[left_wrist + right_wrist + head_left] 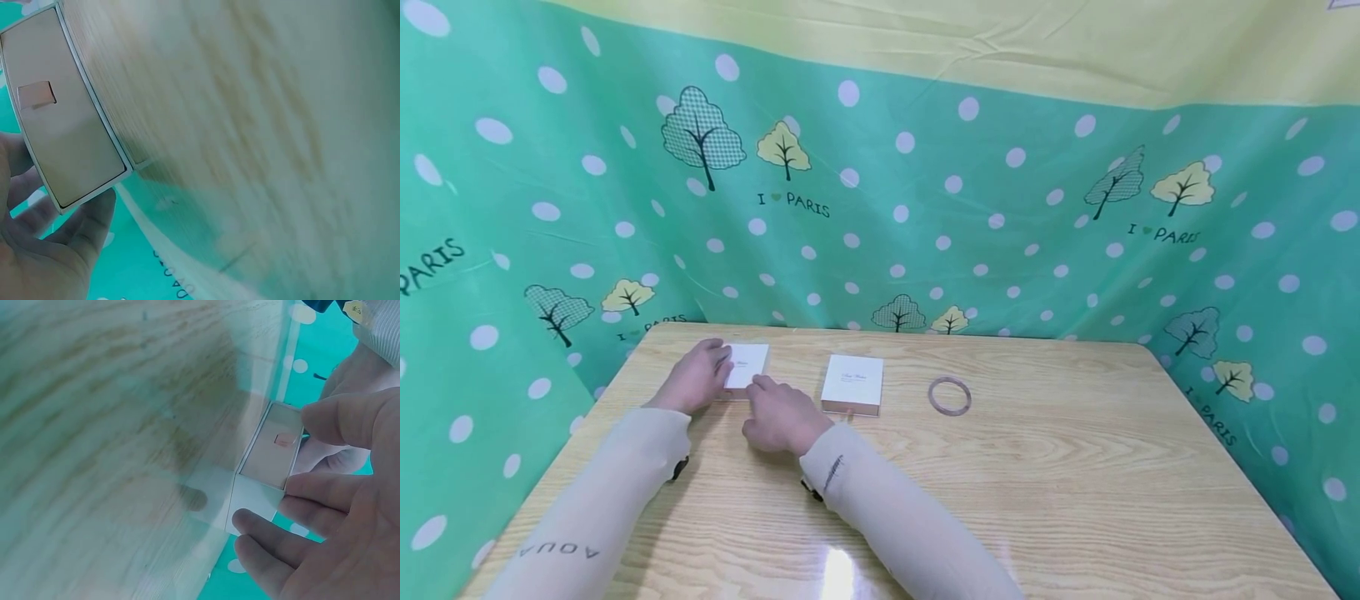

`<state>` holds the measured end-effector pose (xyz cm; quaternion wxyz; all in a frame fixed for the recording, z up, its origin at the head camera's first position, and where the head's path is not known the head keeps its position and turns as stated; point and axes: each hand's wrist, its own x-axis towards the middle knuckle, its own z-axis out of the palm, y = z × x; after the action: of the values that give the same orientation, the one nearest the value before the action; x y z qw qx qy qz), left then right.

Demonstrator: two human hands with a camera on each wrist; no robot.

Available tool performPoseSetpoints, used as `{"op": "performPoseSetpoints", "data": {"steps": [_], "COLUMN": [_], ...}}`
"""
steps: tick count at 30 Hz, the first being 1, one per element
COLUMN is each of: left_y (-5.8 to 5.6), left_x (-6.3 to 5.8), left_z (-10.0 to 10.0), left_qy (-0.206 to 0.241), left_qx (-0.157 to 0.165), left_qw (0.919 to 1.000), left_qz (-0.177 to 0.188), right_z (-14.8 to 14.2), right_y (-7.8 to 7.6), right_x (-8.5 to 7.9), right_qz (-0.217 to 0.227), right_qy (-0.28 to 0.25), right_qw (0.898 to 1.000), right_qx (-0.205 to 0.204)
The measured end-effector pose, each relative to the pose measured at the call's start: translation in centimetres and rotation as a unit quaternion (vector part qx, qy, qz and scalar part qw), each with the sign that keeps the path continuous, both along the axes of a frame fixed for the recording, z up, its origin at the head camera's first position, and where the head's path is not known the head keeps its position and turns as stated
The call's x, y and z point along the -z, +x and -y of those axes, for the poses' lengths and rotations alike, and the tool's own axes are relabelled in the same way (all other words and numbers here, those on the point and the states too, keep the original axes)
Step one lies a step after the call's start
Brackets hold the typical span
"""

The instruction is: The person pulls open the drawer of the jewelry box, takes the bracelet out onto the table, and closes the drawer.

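Note:
A flat white drawer-style gift box [748,360] lies at the table's back left, with small script on its lid. Its pinkish front, with a short ribbon tab [36,94], shows in both wrist views. My left hand [698,375] holds this box at its left side, some fingers over the top edge. At the front right corner is my right hand [784,415], its fingers loosely extended; whether they press the box is unclear. In the right wrist view, the right thumb [337,419] and fingers spread in front of the box.
A second white box [853,380] of the same kind sits right of my right hand, its tab facing front. Farther right lies a thin purplish ring, like a bangle [950,412]. A green dotted curtain [925,192] hangs behind the wooden table [1075,483] and along its sides.

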<state>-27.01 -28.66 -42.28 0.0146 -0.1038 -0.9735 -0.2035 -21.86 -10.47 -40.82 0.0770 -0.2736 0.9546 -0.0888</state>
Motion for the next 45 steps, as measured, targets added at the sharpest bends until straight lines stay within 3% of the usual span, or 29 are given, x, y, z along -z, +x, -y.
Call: {"op": "performPoseSetpoints", "data": {"steps": [17, 32, 45], "left_y": [0.4, 1.0, 1.5], "left_x": [0.1, -0.2, -0.3], "left_z": [-0.4, -0.6, -1.0], "left_qy": [0.005, 0.006, -0.003], "left_qx": [-0.001, 0.018, 0.018], "left_qw": [1.0000, 0.9997, 0.9998], "left_qz": [-0.008, -0.017, -0.001], "right_z": [-0.2, -0.5, -1.1], "right_y": [0.6, 1.1, 1.5], "right_x": [0.1, 0.0, 0.4], "right_qz": [-0.019, -0.015, -0.018], "right_qy": [-0.003, -0.005, -0.011], "right_qw": [1.000, 1.000, 1.000], "right_qx": [0.010, 0.010, 0.005]}}
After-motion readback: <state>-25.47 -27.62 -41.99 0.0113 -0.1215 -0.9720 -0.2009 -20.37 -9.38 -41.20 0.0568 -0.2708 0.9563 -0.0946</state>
